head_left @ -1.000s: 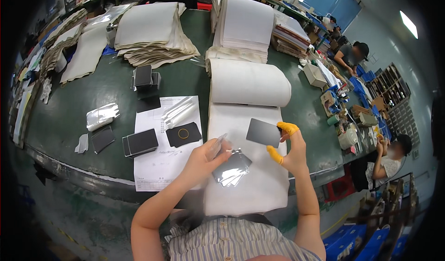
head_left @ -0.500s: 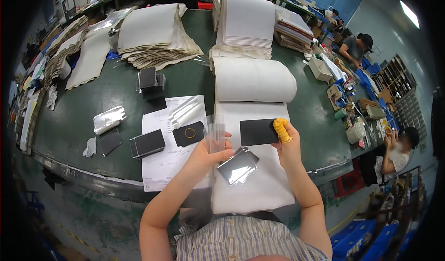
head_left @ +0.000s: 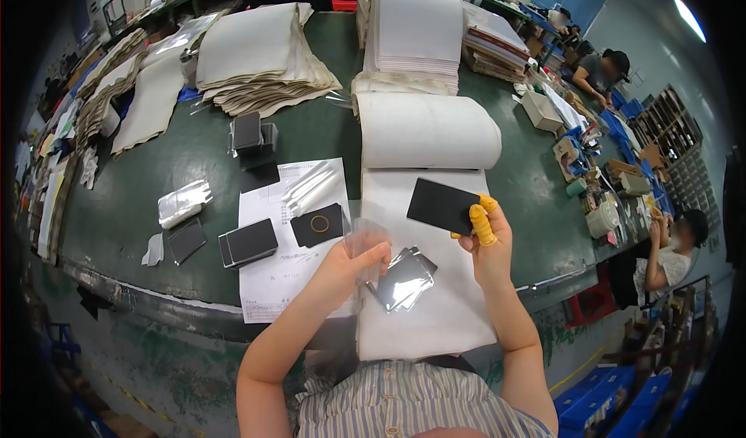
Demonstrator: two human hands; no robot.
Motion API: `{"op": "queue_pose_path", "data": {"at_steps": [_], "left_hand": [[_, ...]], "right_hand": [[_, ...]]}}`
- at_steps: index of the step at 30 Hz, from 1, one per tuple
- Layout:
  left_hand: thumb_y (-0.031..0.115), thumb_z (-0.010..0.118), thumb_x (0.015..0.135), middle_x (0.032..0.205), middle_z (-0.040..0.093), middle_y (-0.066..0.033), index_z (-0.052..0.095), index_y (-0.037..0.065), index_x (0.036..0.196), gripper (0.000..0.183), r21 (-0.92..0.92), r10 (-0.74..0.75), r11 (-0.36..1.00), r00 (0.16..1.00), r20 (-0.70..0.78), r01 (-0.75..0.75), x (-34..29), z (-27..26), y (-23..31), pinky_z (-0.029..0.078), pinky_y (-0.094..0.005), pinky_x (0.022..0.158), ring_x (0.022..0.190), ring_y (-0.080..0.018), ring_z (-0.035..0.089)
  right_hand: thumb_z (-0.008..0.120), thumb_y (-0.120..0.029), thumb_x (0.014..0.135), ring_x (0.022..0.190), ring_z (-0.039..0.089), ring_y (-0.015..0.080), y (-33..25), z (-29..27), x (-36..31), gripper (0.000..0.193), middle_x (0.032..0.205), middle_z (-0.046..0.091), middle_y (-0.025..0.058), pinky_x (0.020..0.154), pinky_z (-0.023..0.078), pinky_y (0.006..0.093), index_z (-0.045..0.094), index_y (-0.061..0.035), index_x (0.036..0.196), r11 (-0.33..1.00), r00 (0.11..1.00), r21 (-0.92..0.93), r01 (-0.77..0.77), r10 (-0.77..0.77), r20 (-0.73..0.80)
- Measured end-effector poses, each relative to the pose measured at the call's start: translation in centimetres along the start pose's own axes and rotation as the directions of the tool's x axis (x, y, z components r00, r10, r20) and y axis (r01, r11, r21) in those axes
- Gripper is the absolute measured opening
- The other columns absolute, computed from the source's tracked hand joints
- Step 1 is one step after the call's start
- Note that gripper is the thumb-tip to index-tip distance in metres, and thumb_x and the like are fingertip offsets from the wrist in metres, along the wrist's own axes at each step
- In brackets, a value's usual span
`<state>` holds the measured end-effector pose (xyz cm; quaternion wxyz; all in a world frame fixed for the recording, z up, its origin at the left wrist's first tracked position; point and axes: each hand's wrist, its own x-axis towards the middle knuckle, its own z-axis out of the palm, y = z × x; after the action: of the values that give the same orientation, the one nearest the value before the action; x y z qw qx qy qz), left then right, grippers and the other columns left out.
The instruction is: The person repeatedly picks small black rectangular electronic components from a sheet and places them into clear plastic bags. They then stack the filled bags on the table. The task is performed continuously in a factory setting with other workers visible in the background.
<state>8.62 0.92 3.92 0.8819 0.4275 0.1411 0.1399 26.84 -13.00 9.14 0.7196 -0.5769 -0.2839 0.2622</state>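
My right hand (head_left: 493,245), with yellow finger cots (head_left: 480,222) on its fingertips, grips a flat black card (head_left: 440,204) by its right end. Thumb and fingers of my left hand (head_left: 350,271) pinch a clear plastic sleeve (head_left: 365,237), which stands up from them. Whether it is one sleeve or several, I cannot tell. Between the hands, shiny sleeved black cards (head_left: 406,281) lie overlapping on a white paper pad (head_left: 435,321). Left of my left hand, a yellow rubber band (head_left: 319,224) rests on black cards (head_left: 305,234).
A stack of black cards (head_left: 250,245) lies partly on a printed sheet (head_left: 268,286). Clear sleeves (head_left: 185,202) and another card stack (head_left: 247,131) are farther left. A rolled-back paper sheet (head_left: 427,133) and tall paper piles stand beyond. Co-workers (head_left: 672,255) sit at the right.
The black card in my right hand has turned from level to slanting down rightward. The plastic sleeve in my left hand has tilted and spread. My left hand has barely shifted.
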Motion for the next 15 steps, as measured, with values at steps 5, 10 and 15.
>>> {"op": "queue_pose_path", "data": {"at_steps": [5,10,15], "left_hand": [[0.008,0.07,0.082,0.083,0.063,-0.0053,0.057,0.006,0.095,0.018,-0.029,0.013,0.999,0.997,-0.076,-0.016,-0.3,1.1,0.9,0.048,-0.0279,0.073,0.078,-0.0138,0.062],[0.003,0.076,0.073,0.083,0.067,-0.0073,0.057,0.007,0.09,0.026,0.13,0.087,0.988,0.994,-0.063,-0.078,-0.2,0.3,0.4,0.048,-0.0278,0.076,0.08,-0.0139,0.064],[0.005,0.078,0.072,0.089,0.068,-0.0079,0.059,0.006,0.092,0.028,0.13,0.074,0.989,0.995,-0.062,-0.065,-0.5,0.6,0.7,0.049,-0.0277,0.078,0.084,-0.0137,0.064]], "right_hand": [[0.054,-0.019,0.096,0.063,0.049,0.0053,0.4,-0.6,-1.0,0.031,0.092,0.061,0.0051,0.054,0.036,0.019,0.05,-0.0017,0.121,0.956,0.957,-0.087,0.28,-0.272,0.097],[0.054,-0.016,0.096,0.074,0.051,0.005,0.3,-0.5,-2.6,0.027,0.103,0.061,0.0053,0.061,0.041,0.0185,0.052,0.0005,0.117,0.903,0.916,-0.155,0.402,-0.398,0.052],[0.057,-0.011,0.093,0.079,0.057,0.0113,-0.1,-0.4,-3.3,0.024,0.1,0.063,0.0103,0.072,0.047,0.0233,0.055,0.0062,0.11,0.788,0.851,-0.326,0.523,-0.504,0.147]]}}
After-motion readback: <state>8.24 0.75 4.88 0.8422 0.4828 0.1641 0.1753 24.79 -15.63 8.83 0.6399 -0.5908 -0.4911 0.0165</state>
